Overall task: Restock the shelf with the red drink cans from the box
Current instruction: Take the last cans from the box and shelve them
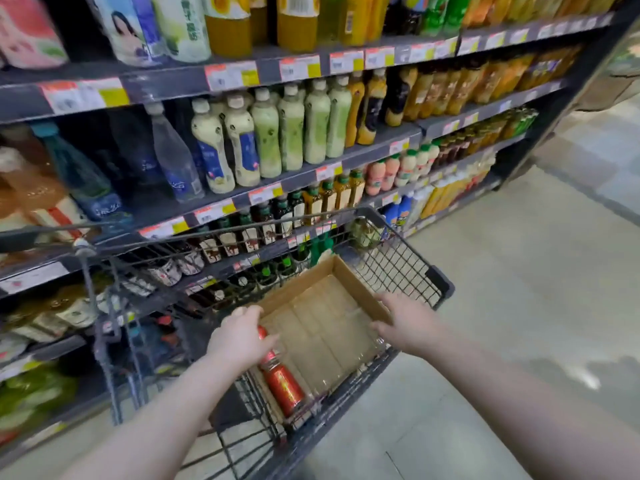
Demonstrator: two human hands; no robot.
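A shallow cardboard box (pixel 332 271) sits in a black wire shopping cart (pixel 408 261). Two red drink cans lie along the box's left side: one near the front (pixel 284 389), and another (pixel 266 344) partly under my left hand (pixel 239 336), whose fingers curl round it. My right hand (pixel 405 323) grips the box's right rim. The box floor (pixel 329 327) shows bare cardboard under clear wrap.
Dark store shelves (pixel 194 81) full of bottled drinks run along the left and back, close behind the cart. The lower shelves (pixel 45 348) are seen through the cart's wire. Pale tiled floor (pixel 519 289) opens to the right.
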